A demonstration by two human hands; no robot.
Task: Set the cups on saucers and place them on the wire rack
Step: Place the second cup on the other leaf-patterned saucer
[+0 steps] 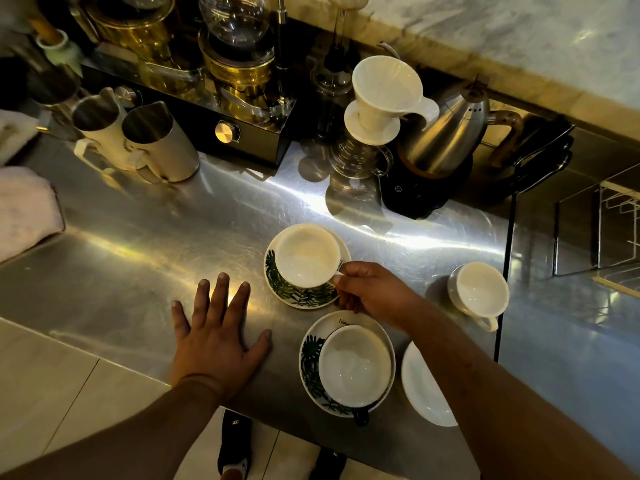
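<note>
A white cup (306,256) rests on a leaf-patterned saucer (294,294) mid-counter; my right hand (370,291) pinches the cup's handle. Nearer me, a second white cup (355,365) with a dark handle sits on another leaf-patterned saucer (310,362). A plain white saucer (420,389) lies to its right, partly hidden under my right forearm. A third white cup (479,291) stands alone on the steel counter at the right. My left hand (216,337) lies flat on the counter, fingers spread, holding nothing. A wire rack (620,202) shows at the far right edge.
At the back stand two milk pitchers (138,136), a black burner unit with a knob (225,133), a white dripper on a glass server (381,109) and a steel kettle on a black base (446,140). A pale cloth (24,209) lies left. The counter's front edge runs under my arms.
</note>
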